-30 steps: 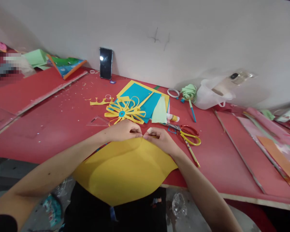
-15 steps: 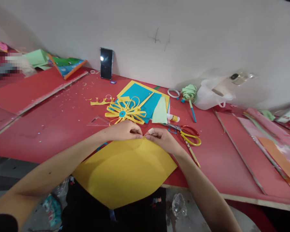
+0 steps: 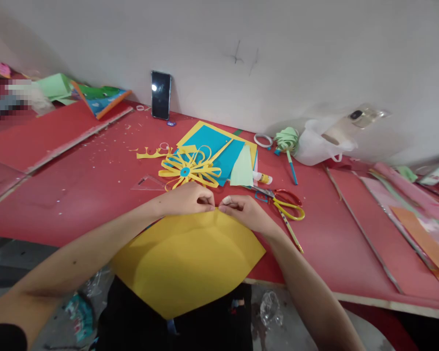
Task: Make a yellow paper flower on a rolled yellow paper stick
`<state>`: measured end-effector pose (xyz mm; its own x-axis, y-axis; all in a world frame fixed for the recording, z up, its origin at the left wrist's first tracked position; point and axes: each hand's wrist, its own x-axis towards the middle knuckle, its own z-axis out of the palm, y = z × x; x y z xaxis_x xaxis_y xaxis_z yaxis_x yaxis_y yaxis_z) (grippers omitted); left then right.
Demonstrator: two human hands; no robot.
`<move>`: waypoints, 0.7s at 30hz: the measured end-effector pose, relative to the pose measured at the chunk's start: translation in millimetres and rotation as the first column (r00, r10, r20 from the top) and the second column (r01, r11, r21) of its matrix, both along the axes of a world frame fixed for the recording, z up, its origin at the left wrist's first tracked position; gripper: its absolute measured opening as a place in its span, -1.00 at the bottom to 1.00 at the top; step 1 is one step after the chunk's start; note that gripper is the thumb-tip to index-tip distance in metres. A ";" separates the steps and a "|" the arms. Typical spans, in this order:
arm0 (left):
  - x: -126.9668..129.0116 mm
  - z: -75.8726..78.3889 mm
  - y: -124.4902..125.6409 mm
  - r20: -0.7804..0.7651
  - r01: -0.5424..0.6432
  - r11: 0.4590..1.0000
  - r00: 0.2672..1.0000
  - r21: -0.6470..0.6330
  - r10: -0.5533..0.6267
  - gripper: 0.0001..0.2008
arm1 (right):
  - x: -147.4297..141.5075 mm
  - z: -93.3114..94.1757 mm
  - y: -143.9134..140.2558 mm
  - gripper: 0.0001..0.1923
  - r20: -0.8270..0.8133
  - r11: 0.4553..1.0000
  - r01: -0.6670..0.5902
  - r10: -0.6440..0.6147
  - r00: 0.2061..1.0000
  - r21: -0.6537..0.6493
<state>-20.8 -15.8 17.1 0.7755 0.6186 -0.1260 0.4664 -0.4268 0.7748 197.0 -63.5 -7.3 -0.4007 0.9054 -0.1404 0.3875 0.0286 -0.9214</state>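
A large sheet of yellow paper [image 3: 190, 263] hangs over the table's front edge towards my lap. My left hand [image 3: 192, 199] pinches its upper edge, fingers curled. Close beside it, my right hand [image 3: 243, 209] grips the same edge between thumb and fingers; one finger wears a pale bandage. The paper creases slightly where the fingertips meet. Just beyond my hands lies a flower of looped yellow paper strips [image 3: 190, 171] with a blue centre. Scissors [image 3: 289, 209] with yellow and red handles rest right of my right hand.
Blue paper [image 3: 212, 139] lies behind the flower, with a pale green piece [image 3: 242, 168] and a glue stick [image 3: 264, 179]. A pencil [image 3: 291, 233] sits below the scissors. A phone [image 3: 161, 95] leans on the wall. A white plastic bag [image 3: 316, 146] stands at the back right.
Both hands keep their pinch on the yellow paper's upper edge. The sheet has shifted very slightly to the left and its lower corner sits a little lower.
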 end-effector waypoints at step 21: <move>0.6 5.9 1.2 -0.075 0.114 0.990 0.991 0.080 -0.108 -0.80 | 3.2 -3.8 0.7 -0.78 -0.050 1.000 -0.011 0.011 0.999 0.003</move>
<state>-20.2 -14.5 22.9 0.8309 0.5401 -0.1337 0.4646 -0.5412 0.7009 200.2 -62.8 -11.1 -0.4171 0.9013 -0.1171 0.3406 0.0356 -0.9395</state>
